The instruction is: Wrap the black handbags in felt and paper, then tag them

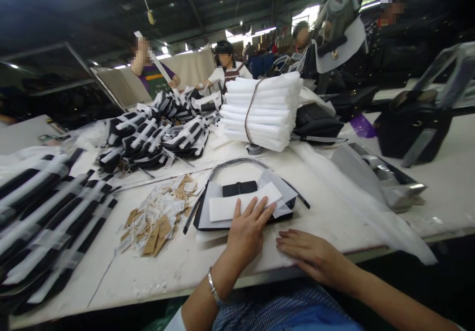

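A black handbag lies flat on the table before me, its wrapped handle arched toward the far side. Thin pale tissue covers much of its face, around a small black strap piece. Across the lower part rests a white foam strip. My left hand, fingers spread, lies flat on this strip and the bag's lower edge. On the bare tabletop near the front edge, my right hand rests with its fingers stretched out, holding nothing, just right of the bag.
Paper tags with strings are heaped left of the bag. Wrapped black bags are piled at far left and behind. A tied stack of white foam sheets stands beyond. Plastic wrap lies right. Co-workers stand across the table.
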Demonstrator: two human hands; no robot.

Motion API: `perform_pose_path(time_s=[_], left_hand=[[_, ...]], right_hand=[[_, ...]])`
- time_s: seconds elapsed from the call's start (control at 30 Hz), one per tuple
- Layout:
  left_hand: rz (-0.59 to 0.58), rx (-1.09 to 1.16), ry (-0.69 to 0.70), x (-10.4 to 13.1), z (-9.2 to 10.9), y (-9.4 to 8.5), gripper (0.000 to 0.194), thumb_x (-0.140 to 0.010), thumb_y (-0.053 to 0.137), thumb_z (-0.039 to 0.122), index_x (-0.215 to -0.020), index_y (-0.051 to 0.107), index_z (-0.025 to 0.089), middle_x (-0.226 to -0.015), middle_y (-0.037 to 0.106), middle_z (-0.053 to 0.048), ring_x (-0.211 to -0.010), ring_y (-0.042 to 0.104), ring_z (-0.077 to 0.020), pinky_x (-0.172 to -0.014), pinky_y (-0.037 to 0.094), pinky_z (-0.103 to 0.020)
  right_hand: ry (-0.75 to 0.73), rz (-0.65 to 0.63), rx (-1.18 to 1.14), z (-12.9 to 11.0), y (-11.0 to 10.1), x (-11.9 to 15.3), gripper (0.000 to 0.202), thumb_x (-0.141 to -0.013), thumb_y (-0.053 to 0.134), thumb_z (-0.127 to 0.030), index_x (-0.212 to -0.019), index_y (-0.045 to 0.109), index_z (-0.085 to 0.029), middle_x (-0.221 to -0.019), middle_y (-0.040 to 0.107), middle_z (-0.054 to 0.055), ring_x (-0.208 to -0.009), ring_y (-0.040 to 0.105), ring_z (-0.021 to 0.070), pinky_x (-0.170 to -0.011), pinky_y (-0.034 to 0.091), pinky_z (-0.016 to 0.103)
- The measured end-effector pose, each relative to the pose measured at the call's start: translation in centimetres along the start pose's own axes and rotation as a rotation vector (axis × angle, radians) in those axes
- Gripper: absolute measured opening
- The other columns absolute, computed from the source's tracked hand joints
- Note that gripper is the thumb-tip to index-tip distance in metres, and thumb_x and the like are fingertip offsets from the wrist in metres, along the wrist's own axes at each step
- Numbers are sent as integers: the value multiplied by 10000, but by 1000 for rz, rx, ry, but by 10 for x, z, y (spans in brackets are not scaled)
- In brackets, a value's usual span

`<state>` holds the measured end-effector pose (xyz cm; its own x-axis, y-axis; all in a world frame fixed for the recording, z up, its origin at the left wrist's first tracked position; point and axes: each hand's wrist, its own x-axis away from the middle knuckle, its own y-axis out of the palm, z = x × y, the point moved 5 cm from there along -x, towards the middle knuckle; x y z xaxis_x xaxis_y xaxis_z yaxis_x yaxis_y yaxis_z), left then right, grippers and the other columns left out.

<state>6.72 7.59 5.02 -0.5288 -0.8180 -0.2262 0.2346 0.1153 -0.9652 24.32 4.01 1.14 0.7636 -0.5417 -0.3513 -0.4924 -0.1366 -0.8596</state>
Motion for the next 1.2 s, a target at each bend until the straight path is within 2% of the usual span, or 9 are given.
perform_pose_path(time_s=[0.13, 0.27, 0.5, 0.77, 0.83, 0.93, 1.0, 1.1, 1.2], left_hand=[[7, 28, -16, 0, 0, 1, 866, -751, 470, 25, -1529, 282, 356, -1608, 286, 65, -1470, 301, -246, -1196, 165, -651], [1, 48, -23, 1, 1, 2, 900, -728, 470, 18, -1530, 275, 375, -1610, 277, 68, -1471, 300, -250, -1192, 161, -659], [-9, 41, -48, -1, 0, 3, 973, -665, 474, 1, -1533, 261, 386, -1612, 268, 76, -1476, 292, -251, -1196, 148, -659], [-12, 9, -26, -1, 1, 1, 913, -717, 487, 27, -1535, 264, 367, -1605, 304, 50, -1465, 318, -248, -1196, 173, -646], [-5, 3, -22, 0, 1, 1, 902, -724, 487, 30, -1535, 269, 362, -1604, 307, 48, -1464, 319, -248, -1195, 181, -645], [9, -5, -8, 1, 1, 2, 891, -732, 494, 30, -1534, 278, 353, -1598, 324, 36, -1460, 326, -250, -1196, 184, -643], [18, -10, -4, 1, 1, 2, 882, -745, 497, 32, -1535, 275, 353, -1599, 324, 32, -1461, 325, -251, -1196, 183, -643], [25, -13, -2, 1, 0, 4, 867, -772, 482, 26, -1538, 256, 364, -1601, 318, 41, -1464, 320, -241, -1195, 194, -638], [27, 0, 8, 2, -1, 5, 861, -786, 471, 24, -1542, 238, 362, -1602, 313, 42, -1464, 320, -239, -1190, 196, -647]], right_hand=[[-2, 124, -45, 6, -2, -6, 529, -820, 426, 21, -1253, 657, -176, -1266, 691, 90, -1224, 615, 175, -1130, 425, 361], [-18, 125, -60, 11, 1, -11, 554, -727, 435, -6, -1195, 690, -156, -1229, 708, 103, -1184, 644, 197, -1110, 443, 378], [-91, 246, 12, -7, -3, 18, 423, -880, 397, -40, -1158, 687, -175, -1149, 745, 78, -1132, 673, 159, -1052, 492, 283], [-139, 262, 88, -23, 3, 42, 398, -961, 397, -102, -1266, 643, -169, -1212, 718, 79, -1190, 639, 179, -1082, 471, 312], [-158, 204, 85, -25, -4, 39, 346, -981, 431, -141, -1248, 648, -176, -1191, 729, 71, -1168, 654, 173, -1083, 470, 296], [-149, 69, 22, -26, -24, 28, 277, -978, 551, -307, -1208, 657, -196, -1109, 759, 57, -1057, 708, 159, -1091, 467, 278], [-115, 152, 34, -24, -48, 15, 287, -950, 611, -335, -1200, 655, -201, -1074, 765, 52, -1004, 719, 149, -1094, 469, 275], [-35, 433, 198, -11, -77, -8, 354, -930, 622, -182, -1283, 627, -213, -1170, 736, 62, -1117, 675, 170, -1112, 465, 327], [-26, 427, 310, 7, -72, -31, 461, -937, 576, -120, -1385, 561, -226, -1309, 666, 77, -1254, 595, 212, -1131, 446, 432]])
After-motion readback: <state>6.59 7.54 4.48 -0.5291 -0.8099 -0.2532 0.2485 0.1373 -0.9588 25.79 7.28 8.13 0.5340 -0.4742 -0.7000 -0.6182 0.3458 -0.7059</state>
